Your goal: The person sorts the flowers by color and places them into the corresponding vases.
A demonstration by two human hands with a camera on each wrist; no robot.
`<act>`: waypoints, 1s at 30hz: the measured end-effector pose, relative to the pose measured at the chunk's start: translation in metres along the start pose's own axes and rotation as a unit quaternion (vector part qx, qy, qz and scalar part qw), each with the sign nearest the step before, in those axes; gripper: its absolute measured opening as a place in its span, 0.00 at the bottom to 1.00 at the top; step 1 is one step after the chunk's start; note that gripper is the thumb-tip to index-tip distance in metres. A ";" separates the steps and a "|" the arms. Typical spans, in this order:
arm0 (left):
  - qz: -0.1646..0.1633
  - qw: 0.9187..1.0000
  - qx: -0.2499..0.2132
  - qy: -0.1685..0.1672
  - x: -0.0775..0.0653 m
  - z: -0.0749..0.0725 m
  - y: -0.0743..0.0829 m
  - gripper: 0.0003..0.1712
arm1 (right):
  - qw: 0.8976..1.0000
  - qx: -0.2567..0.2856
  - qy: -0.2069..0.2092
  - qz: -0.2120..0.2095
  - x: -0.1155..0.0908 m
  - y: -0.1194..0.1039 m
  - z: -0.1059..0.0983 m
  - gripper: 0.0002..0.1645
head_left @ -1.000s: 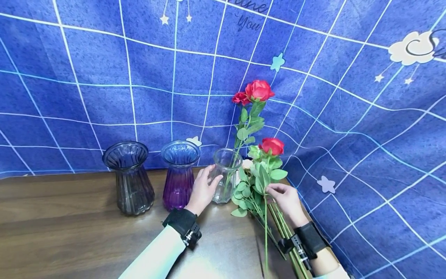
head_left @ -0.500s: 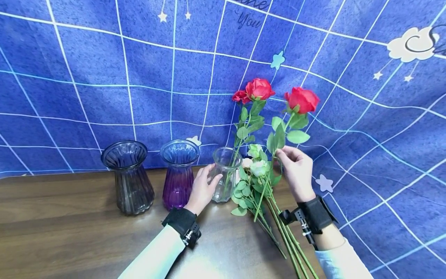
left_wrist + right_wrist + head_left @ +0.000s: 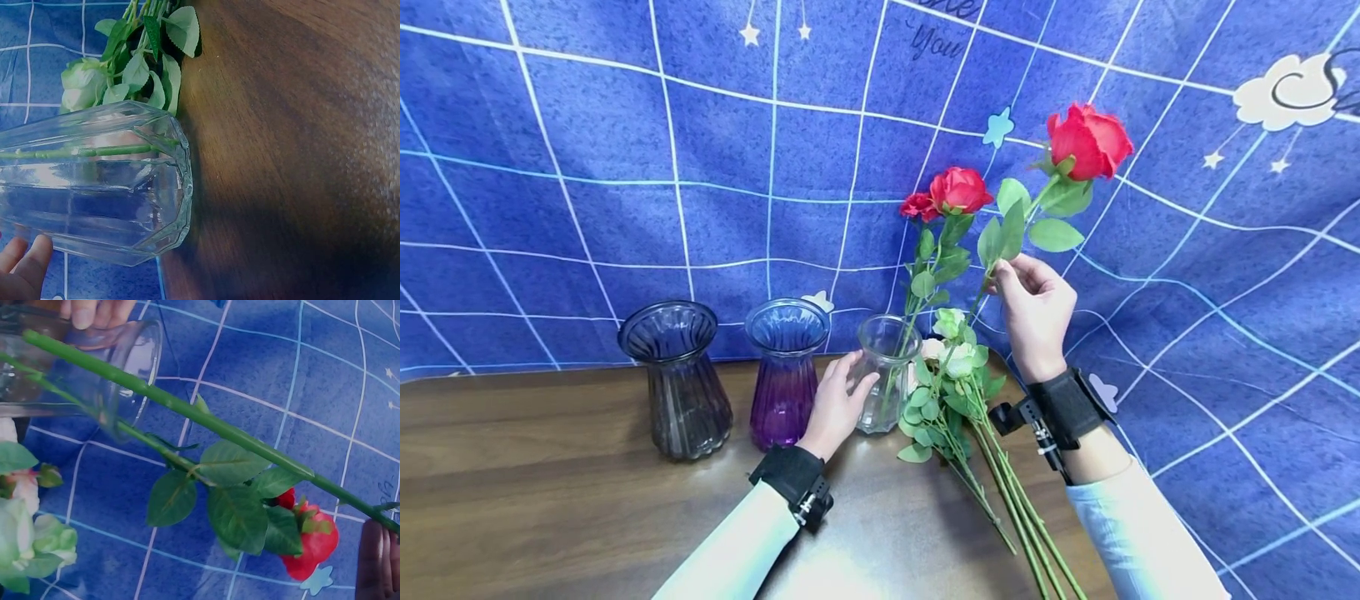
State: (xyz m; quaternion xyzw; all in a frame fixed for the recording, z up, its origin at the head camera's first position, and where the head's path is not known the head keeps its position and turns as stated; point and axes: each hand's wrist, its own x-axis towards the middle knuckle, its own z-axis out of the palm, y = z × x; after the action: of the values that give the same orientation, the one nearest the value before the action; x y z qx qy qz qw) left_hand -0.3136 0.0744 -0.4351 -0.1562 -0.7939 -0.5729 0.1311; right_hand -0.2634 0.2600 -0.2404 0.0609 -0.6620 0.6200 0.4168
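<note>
My right hand [image 3: 1037, 308] pinches the stem of a single red rose [image 3: 1088, 142] below its leaves, raised right of the clear glass vase [image 3: 889, 367]. In the right wrist view that rose's green stem [image 3: 169, 400] runs diagonally, its lower end overlapping the vase. Relaxed, spread fingers of my left hand [image 3: 838, 400] rest at the vase's left side. Another red rose stem [image 3: 94, 151] stands inside the glass, its red blooms [image 3: 958, 190] leaning right above the rim. The vase is upright on the table.
Left of the clear vase stand a blue-purple glass vase [image 3: 785, 375] and a dark grey one [image 3: 679, 379]. Pale green and cream flowers [image 3: 955, 358] lie on the wooden table [image 3: 535, 483] at the right, long stems toward me. A blue gridded cloth [image 3: 700, 167] hangs behind.
My right hand has lifted the rose upward and to the right, off the lying flowers, its stem end rising with it. My left hand has stayed at the clear vase.
</note>
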 end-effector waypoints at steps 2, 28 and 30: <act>0.000 1.000 0.001 -0.001 0.000 0.001 0.000 0.28 | 1.000 0.026 0.009 -0.015 0.003 -0.001 0.005 0.06; -0.003 1.000 0.003 0.002 -0.001 0.003 -0.001 0.28 | 0.996 0.034 0.025 -0.081 0.014 0.002 0.036 0.10; -0.005 1.000 0.004 0.002 -0.001 0.003 -0.002 0.28 | 0.996 0.025 0.022 -0.078 0.012 0.003 0.036 0.10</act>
State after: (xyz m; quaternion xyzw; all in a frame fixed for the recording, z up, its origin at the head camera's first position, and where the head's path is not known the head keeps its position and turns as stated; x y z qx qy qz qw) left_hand -0.3135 0.0769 -0.4379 -0.1505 -0.7969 -0.5704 0.1299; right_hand -0.2907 0.2344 -0.2310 0.1093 -0.6302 0.6033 0.4764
